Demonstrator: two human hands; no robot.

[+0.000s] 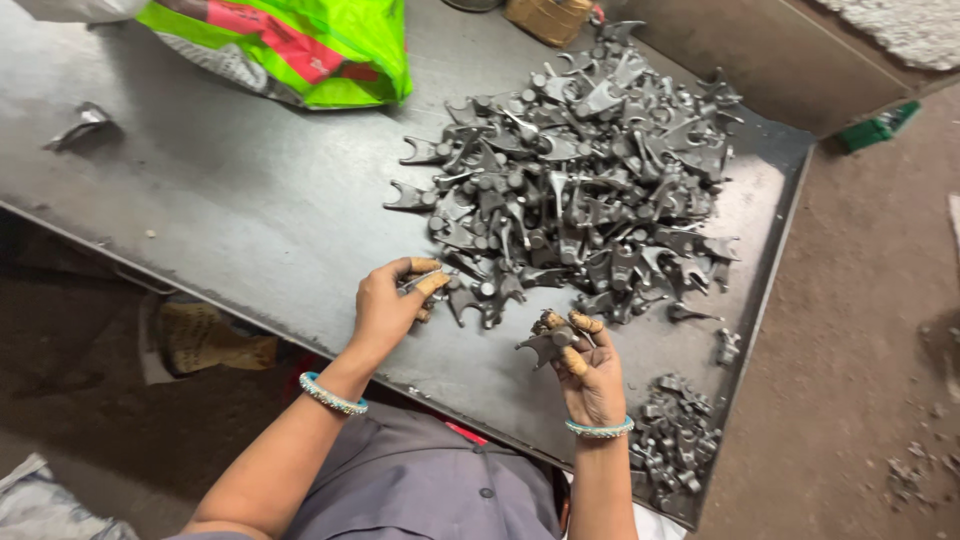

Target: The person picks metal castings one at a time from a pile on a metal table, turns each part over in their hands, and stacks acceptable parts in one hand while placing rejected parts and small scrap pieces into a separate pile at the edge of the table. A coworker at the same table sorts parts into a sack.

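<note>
Metal fork-shaped castings [585,170] lie heaped in a large grey pile toward the far right of the steel table [250,200], their forked ends pointing every way; the left hand [392,302] rests at the near edge of that pile, its fingers curled around one small grey casting [424,281], the thumb and forefinger wrapped in tan tape; the right hand [585,365] is raised just off the table, nearer the person's body, its taped fingers closed around another forked casting [543,345] whose prongs stick out to the left; each wrist wears a pale blue bangle; the two hands are near each other but apart, with bare tabletop between them; a smaller heap of castings [672,440] sits at the near right corner of the table, just beside the right forearm, and a couple of loose pieces lie between it and the main pile; a bright green plastic bag [300,45] with red printing lies at the far side of the table, well apart from the hands; a crumpled scrap of metal foil [85,122] lies toward the far left; a woven basket [548,15] shows at the top edge behind the pile.
</note>
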